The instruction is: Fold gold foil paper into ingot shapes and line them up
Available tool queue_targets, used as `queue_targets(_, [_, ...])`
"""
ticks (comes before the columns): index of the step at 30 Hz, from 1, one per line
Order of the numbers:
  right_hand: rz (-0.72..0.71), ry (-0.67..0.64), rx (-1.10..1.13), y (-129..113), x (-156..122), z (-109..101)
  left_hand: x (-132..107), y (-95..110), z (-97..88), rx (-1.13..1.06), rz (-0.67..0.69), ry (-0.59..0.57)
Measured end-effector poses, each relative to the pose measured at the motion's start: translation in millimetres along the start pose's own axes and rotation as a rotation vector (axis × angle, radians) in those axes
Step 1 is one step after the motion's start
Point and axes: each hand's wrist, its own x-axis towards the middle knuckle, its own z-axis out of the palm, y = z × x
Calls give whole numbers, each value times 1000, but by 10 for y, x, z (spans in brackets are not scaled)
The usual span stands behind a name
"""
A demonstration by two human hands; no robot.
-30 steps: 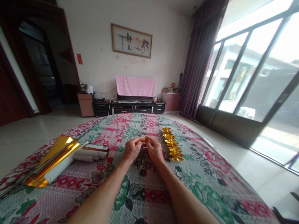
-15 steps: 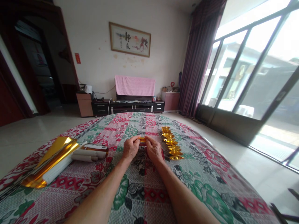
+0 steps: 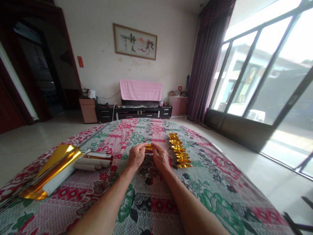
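My left hand (image 3: pixel 136 155) and my right hand (image 3: pixel 160 156) meet over the flowered cloth (image 3: pixel 156 195), fingers curled. Between their fingertips they pinch a small piece of gold foil paper (image 3: pixel 148 147). Just right of my right hand lies a row of several folded gold foil pieces (image 3: pixel 178 150), running away from me.
At the left lie a stack of gold foil sheets (image 3: pixel 52 169) and some rolled white-backed foil tubes (image 3: pixel 94 160). Beyond the cloth are a tiled floor (image 3: pixel 36 137), a low dark TV cabinet (image 3: pixel 139 112) under a pink cloth, and big glass doors (image 3: pixel 264 81) at the right.
Both hands stay together on the gold foil piece, with only small finger shifts. The view has drifted slightly.
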Motion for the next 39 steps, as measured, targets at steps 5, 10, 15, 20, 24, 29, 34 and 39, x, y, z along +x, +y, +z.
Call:
queue_targets(5, [-25,-18,90,-15,-3,-18,-19,72,-32,-77,-66,-47])
queue_targets(10, [25,-96,223,-9,-8,-11,-45,204,-59,-232,-222,-79])
queue_targets(15, [35,-88,265,-5,-2,-8,-53,248,-69,-267,-264,-73])
queue_targets(20, [1,-71,176,-37,-4,-33,-37,247,-91,-224,-232,-58])
queue_targets(24, [-42,-37,91,-74,-9,-57,-16,231,-102,-96,-167,21])
queue_targets(29, [-26,-46,125,-21,-2,-40,-10,185,-76,-204,-240,-18])
queue_targets(34, [26,-62,223,69,8,2,-22,185,-64,-328,-324,-21])
queue_targets(39, [21,-75,248,1,-6,-32,-38,245,-80,-405,-365,-23])
